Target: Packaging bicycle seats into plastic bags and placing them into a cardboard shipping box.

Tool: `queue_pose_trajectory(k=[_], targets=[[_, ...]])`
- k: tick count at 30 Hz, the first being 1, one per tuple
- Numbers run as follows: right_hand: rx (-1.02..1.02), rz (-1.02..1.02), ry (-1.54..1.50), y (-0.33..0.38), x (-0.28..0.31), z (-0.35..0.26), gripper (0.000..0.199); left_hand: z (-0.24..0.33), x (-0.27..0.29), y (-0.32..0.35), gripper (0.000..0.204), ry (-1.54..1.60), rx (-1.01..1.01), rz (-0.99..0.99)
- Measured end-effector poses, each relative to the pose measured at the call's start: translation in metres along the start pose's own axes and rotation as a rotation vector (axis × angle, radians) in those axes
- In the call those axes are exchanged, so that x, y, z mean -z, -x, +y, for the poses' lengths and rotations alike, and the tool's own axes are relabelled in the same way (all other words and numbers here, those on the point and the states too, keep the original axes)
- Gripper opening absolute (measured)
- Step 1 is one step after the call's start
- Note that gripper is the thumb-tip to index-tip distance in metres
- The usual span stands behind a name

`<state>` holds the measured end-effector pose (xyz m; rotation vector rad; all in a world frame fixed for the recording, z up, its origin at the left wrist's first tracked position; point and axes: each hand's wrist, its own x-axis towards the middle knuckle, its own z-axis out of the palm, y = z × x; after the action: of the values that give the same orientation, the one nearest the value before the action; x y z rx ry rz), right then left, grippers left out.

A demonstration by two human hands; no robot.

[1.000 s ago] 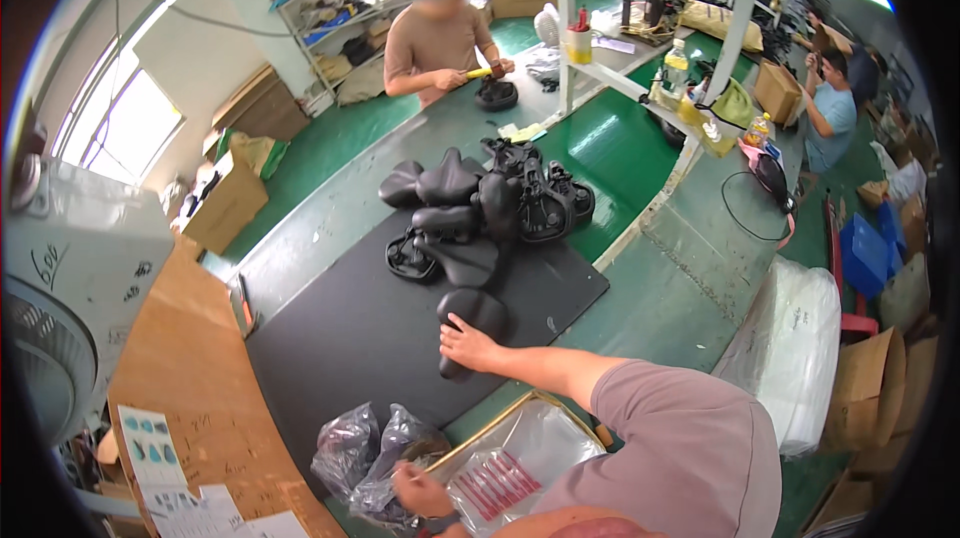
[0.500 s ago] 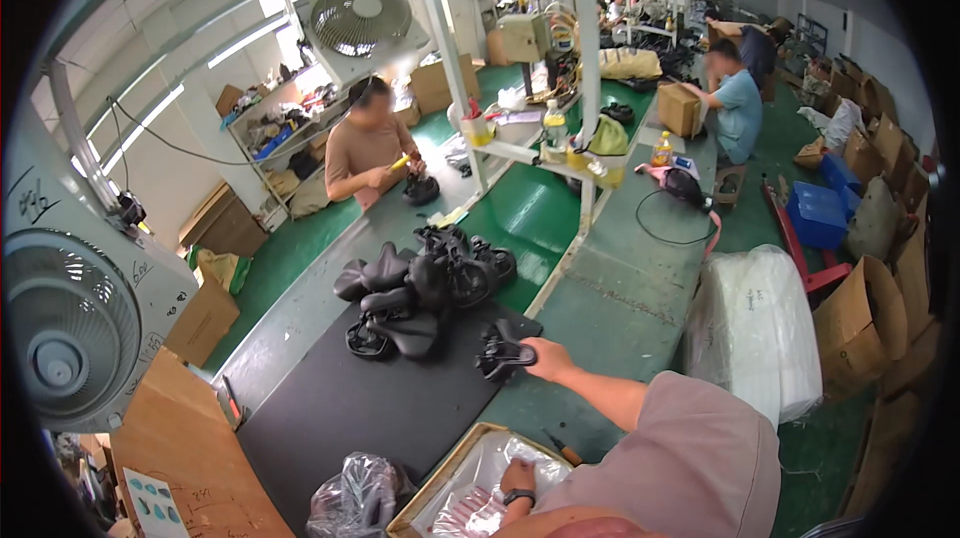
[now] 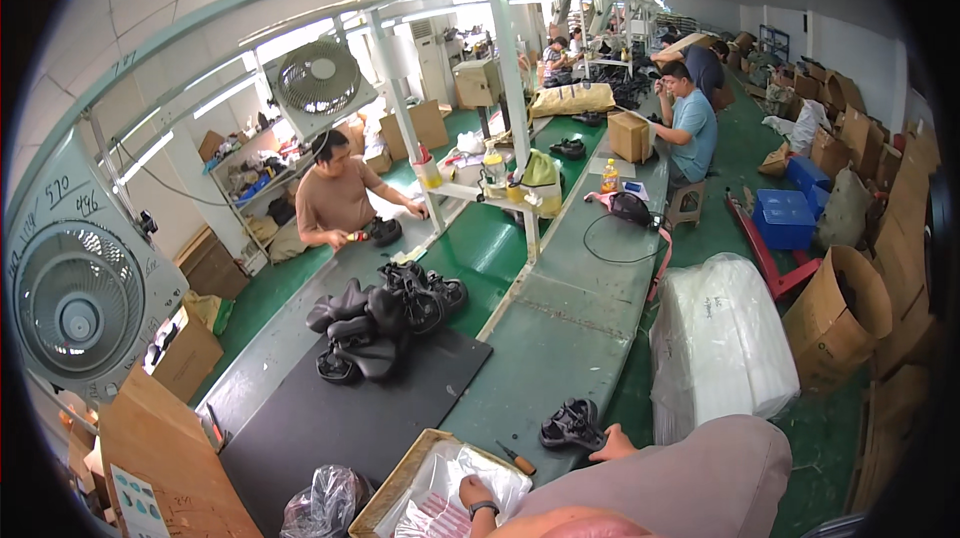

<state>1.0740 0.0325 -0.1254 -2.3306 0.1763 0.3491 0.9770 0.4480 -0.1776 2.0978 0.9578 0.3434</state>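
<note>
A black bicycle saddle (image 3: 570,424) lies with its underside frame showing, on the green bench near its right edge. My right hand (image 3: 616,445) is at the saddle's narrow end, thumb and fingers apart around it. My left hand (image 3: 474,491), with a dark watch on the wrist, has its fingers curled on a clear plastic bag (image 3: 440,503) with red print. This bag lies among others in a shallow cardboard box (image 3: 392,483) in front of me. Farther off, several black saddles (image 3: 370,338) are heaped on the dark mat (image 3: 320,428).
An orange-handled screwdriver (image 3: 517,456) lies between box and saddle. A crumpled clear bag (image 3: 325,500) sits left of the box. Wrapped white sheets (image 3: 720,348) stand right of the bench. Across from me a co-worker (image 3: 340,188) handles another saddle; a second (image 3: 690,128) sits farther right.
My right hand has brought the saddle from beside the mat toward me and to the right bench edge. The left hand stays in the box of bags. My view has shifted.
</note>
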Motion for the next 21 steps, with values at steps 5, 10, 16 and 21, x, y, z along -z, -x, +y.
queue_pose_trajectory(k=[5,10,16,21], targets=[[-0.698,-0.668,-0.865,-0.011,-0.005,-0.047,0.048,-0.010,0.007,0.007,0.032,0.670,0.527,0.085],[-0.511,-0.991,-0.971,-0.028,-0.012,-0.084,0.039,-0.017,0.040,0.008,0.036,0.832,0.601,-0.097],[0.217,-0.905,-0.594,0.034,-0.034,-0.189,0.074,-0.023,0.064,0.023,0.020,0.794,0.581,-0.309],[0.608,-0.741,0.122,0.029,-0.114,-0.212,0.083,-0.035,0.079,0.010,0.021,1.005,0.700,-0.291]])
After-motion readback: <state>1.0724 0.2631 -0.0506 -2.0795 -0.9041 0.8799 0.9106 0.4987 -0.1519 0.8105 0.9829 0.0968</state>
